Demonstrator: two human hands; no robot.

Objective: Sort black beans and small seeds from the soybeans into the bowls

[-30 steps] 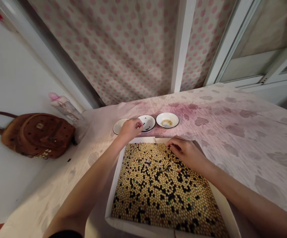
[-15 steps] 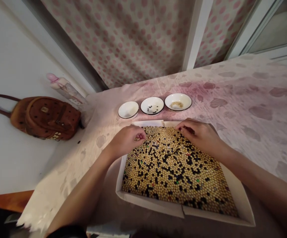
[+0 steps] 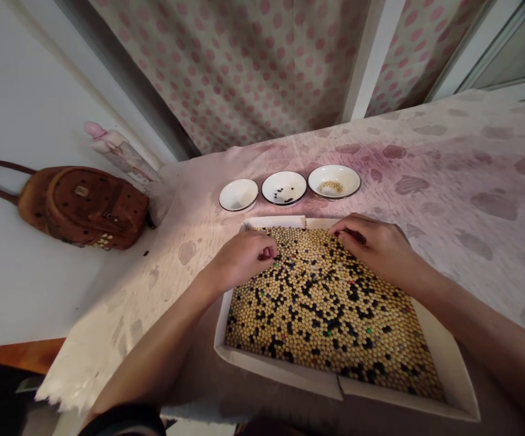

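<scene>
A shallow white cardboard tray (image 3: pixel 284 374) holds a layer of small round beads (image 3: pixel 316 303), mostly yellow with many black ones and a few green and red. My left hand (image 3: pixel 248 257) is over the tray's far left part, its fingers curled in at the beads. At the far edge, toward the right, my right hand (image 3: pixel 373 245) has thumb and fingertips brought together low over the beads. Whatever either hand's fingertips hold is too small or hidden to make out.
Beyond the tray stand three white dark-rimmed bowls: a left bowl (image 3: pixel 238 195), a middle bowl (image 3: pixel 284 181) with several black beads, and a right bowl (image 3: pixel 333 175) with yellow beads. A brown backpack (image 3: pixel 94 206) and a pink-topped bottle (image 3: pixel 121 151) are at the left on the patterned tablecloth (image 3: pixel 448 181).
My left hand has shifted slightly to the right over the beads, fingers still curled. The right hand keeps its place at the far edge. The whole view has moved a little.
</scene>
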